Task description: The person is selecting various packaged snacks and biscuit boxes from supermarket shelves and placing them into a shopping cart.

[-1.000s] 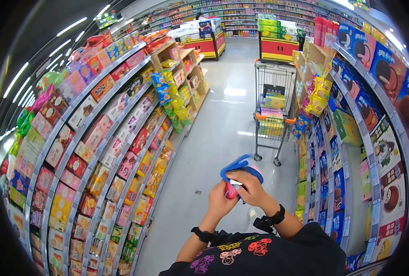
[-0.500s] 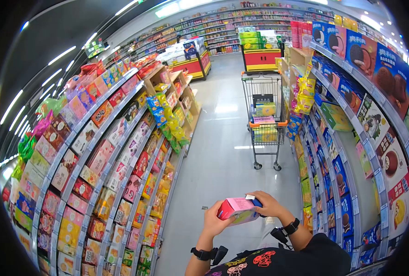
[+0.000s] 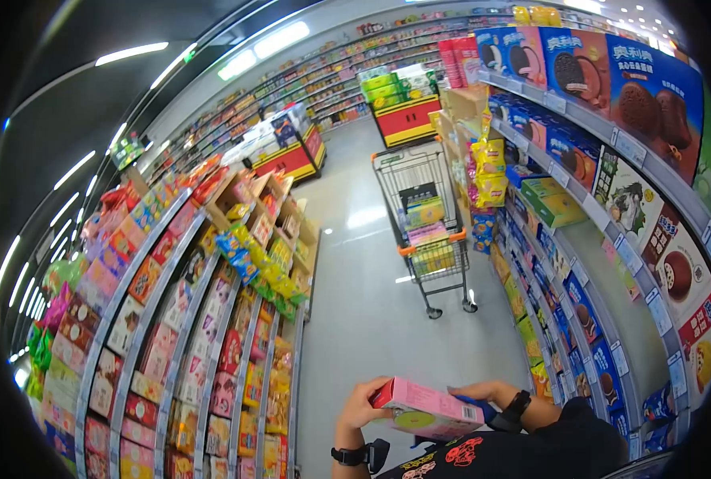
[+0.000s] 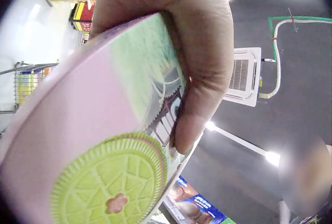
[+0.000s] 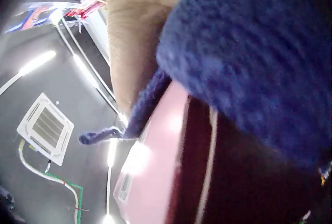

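A pink cookie box [image 3: 434,409] with a green round cookie printed on it is held low in front of the person's body. The left hand [image 3: 361,405] grips its left end; in the left wrist view the thumb [image 4: 194,115] lies along the printed face. At the box's other end is the right hand [image 3: 487,391], holding a fuzzy blue cloth [image 5: 244,63] against the box. The cloth covers most of the right fingers. A pink side of the box shows below the cloth in the right wrist view.
A shopping cart [image 3: 423,231] with several boxes stands ahead in the aisle. Left is a shelf of packaged snacks [image 3: 164,343]; right is a shelf of blue cookie boxes [image 3: 583,307]. Bags of snacks [image 3: 490,172] hang at the right shelf's far end.
The box has turned from nearly hidden in the hands to lengthwise between them, its printed side now showing. The hands moved lower in view, and the head view has tilted and swung right.
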`<state>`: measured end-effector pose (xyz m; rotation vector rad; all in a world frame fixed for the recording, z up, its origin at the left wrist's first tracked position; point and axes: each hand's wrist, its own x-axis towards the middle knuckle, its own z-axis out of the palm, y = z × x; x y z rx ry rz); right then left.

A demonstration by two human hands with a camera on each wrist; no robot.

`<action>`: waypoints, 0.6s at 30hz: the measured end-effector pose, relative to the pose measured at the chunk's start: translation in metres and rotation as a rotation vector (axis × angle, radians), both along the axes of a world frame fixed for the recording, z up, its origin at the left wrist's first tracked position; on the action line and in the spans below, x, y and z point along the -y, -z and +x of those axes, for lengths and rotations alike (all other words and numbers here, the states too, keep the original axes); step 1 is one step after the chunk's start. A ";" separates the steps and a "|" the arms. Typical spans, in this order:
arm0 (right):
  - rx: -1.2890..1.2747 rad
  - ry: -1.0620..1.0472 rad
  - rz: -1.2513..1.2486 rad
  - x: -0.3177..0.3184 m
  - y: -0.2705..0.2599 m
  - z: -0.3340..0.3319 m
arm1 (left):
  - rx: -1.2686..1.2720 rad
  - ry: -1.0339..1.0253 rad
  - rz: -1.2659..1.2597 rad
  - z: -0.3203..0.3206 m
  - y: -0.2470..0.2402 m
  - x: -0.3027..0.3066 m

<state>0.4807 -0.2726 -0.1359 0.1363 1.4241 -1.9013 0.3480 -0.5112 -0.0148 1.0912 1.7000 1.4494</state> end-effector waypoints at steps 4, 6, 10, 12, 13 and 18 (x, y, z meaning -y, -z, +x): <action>0.334 0.122 -0.500 -0.030 -0.006 -0.014 | 0.077 0.111 -0.080 -0.040 0.018 -0.060; 0.249 0.163 -0.506 -0.062 0.033 -0.032 | 0.126 0.137 -0.095 -0.065 0.023 -0.098; 0.177 0.292 -0.607 -0.112 0.025 -0.032 | 0.123 0.141 -0.055 -0.096 0.029 -0.178; 0.131 0.418 -0.659 -0.127 0.016 -0.031 | -0.046 0.151 -0.057 -0.105 0.031 -0.214; 0.105 0.507 -0.657 -0.131 0.004 -0.031 | -0.178 0.149 -0.075 -0.106 0.036 -0.230; 0.048 0.828 -0.712 -0.144 0.018 -0.039 | -0.565 -0.047 -0.213 -0.092 0.078 -0.294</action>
